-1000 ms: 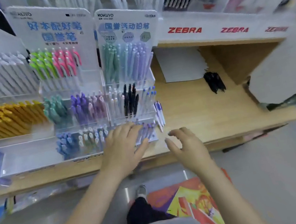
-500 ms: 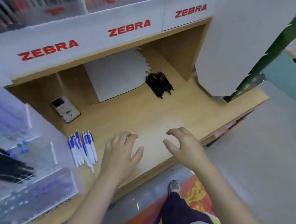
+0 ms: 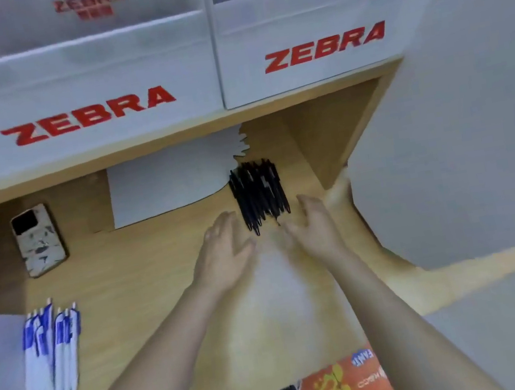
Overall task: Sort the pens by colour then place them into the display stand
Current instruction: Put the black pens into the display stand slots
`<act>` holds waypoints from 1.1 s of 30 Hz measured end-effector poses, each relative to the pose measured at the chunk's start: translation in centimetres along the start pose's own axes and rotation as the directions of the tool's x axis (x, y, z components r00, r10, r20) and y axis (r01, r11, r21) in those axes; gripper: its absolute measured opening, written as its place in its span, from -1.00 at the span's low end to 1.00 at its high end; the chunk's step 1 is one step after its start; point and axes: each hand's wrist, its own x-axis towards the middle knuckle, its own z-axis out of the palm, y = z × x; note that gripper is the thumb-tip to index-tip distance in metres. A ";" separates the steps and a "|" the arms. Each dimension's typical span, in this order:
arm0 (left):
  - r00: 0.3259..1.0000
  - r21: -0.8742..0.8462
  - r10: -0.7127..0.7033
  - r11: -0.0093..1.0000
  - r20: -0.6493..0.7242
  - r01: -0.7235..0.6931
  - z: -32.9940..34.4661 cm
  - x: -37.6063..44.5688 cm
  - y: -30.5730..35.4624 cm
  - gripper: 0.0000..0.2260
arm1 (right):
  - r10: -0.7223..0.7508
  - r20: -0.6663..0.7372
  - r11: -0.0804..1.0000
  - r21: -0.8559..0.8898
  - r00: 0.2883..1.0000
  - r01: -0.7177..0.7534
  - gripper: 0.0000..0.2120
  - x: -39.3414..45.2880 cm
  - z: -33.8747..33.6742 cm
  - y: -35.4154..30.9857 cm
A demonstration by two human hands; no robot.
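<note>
A bundle of several black pens (image 3: 259, 193) lies on the wooden shelf (image 3: 148, 279) near the back right corner. My left hand (image 3: 227, 250) hovers just left of the pens' near ends, fingers spread and holding nothing. My right hand (image 3: 313, 228) hovers just right of them, fingers relaxed and empty. Several white pens with blue grips (image 3: 51, 349) lie in a group at the shelf's left front. The display stand is out of view, apart from a blurred pale edge at the far left.
A phone in a patterned case (image 3: 39, 239) lies at the back left. A white sheet of paper (image 3: 173, 181) leans against the back wall. White ZEBRA boxes (image 3: 82, 97) overhang the shelf. A wooden side panel (image 3: 331, 136) closes the right.
The view swung right, off the display stand onto the open shelf. Both hands moved forward and right, from the shelf's front edge up to the black pens.
</note>
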 end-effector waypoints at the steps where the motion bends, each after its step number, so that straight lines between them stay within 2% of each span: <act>1: 1.000 -0.049 -0.010 0.999 -0.006 0.010 0.5 1.5 0.1 -0.41 | -0.012 0.012 1.000 -0.006 1.000 0.012 -0.35 1.4 0.2 0.3; 6: 0.994 -0.315 -0.071 0.948 -0.078 0.044 1.5 7.1 0.8 -0.54 | -0.052 0.089 0.995 0.087 0.995 0.044 -0.45 6.8 0.6 0.3; 8: 0.991 -0.346 -0.088 0.937 -0.096 0.050 1.6 7.9 1.2 -0.59 | -0.089 0.111 0.990 0.121 0.990 0.075 -0.51 7.6 1.0 0.2; 15: 0.987 -0.432 -0.132 0.898 -0.092 0.080 2.3 5.5 1.4 -0.58 | -0.115 0.142 0.982 0.166 0.983 0.091 -0.46 4.8 3.9 1.0; 20: 0.973 -0.477 -0.225 0.862 -0.057 0.171 3.1 0.6 0.4 -0.58 | -0.071 0.183 0.961 0.275 0.980 0.019 -0.51 0.1 5.0 1.6; 25: 0.948 -0.502 -0.317 0.826 -0.036 0.257 4.1 -5.3 -0.5 -0.70 | -0.032 0.229 0.944 0.325 0.973 -0.046 -0.55 -6.0 5.4 2.5; 28: 0.917 -0.528 -0.398 0.784 -0.024 0.326 4.8 -7.7 -0.7 -0.75 | 0.019 0.222 0.940 0.327 0.975 -0.093 -0.65 -8.7 5.6 2.8; 33: 0.865 -0.566 -0.502 0.719 -0.019 0.405 4.7 -8.1 -0.4 -0.58 | 0.138 0.140 0.942 0.287 0.981 -0.174 -0.75 -9.1 5.5 2.4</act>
